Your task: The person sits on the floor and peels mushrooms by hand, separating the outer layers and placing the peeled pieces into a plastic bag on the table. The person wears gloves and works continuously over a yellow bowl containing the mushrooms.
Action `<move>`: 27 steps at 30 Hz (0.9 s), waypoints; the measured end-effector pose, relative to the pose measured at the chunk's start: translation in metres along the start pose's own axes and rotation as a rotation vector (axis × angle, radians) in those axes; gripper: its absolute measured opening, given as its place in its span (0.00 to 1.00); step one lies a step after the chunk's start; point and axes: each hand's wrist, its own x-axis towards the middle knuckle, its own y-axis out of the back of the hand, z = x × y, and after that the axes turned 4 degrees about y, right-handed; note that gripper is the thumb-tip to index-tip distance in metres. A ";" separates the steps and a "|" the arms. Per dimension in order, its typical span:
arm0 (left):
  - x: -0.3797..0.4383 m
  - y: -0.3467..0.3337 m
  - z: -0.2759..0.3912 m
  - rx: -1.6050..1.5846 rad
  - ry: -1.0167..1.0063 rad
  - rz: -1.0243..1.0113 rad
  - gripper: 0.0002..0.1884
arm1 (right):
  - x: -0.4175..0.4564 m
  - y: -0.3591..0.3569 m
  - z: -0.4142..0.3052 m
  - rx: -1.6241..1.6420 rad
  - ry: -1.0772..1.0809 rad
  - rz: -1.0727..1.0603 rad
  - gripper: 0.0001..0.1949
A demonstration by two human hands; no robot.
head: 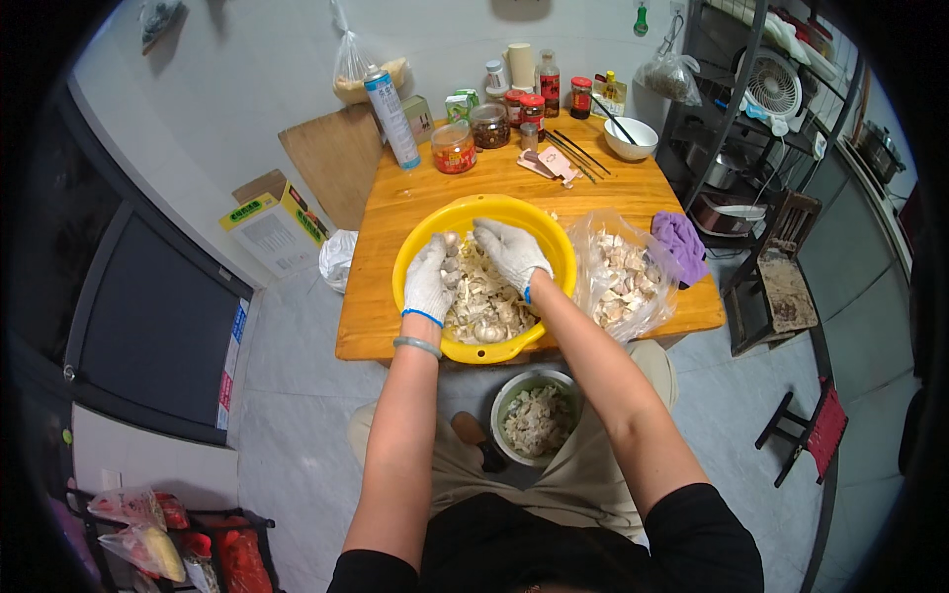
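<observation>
Both hands wear white knit gloves with blue cuffs and reach into a yellow plastic basin (482, 354) on the wooden table. My left hand (428, 280) is at the basin's left side, its fingers by a garlic bulb (450, 239); whether it grips the bulb is unclear. My right hand (511, 248) is over the upper middle of the basin, palm down, its fingertips partly hidden. Garlic bulbs (491, 330) and loose papery skins (482, 293) lie below the hands. Right of the basin, a clear plastic bag (626, 278) holds many garlic cloves.
A metal bowl of peelings (537, 419) stands on the floor between the legs. On the table (400, 194) are a purple cloth (678, 247), chopsticks (582, 152), a white bowl (630, 138), several jars (453, 148) and a spray can (393, 118). A wooden chair (789, 296) stands at right.
</observation>
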 end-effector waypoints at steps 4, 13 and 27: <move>0.005 0.004 -0.003 0.235 -0.011 0.072 0.09 | -0.003 -0.010 -0.009 0.219 0.085 -0.060 0.23; 0.009 0.013 -0.004 0.121 0.006 0.069 0.16 | -0.004 0.009 -0.027 0.807 -0.402 -0.147 0.13; 0.012 0.011 -0.007 -0.172 0.044 -0.194 0.39 | -0.007 -0.011 -0.007 -0.210 0.152 -0.225 0.17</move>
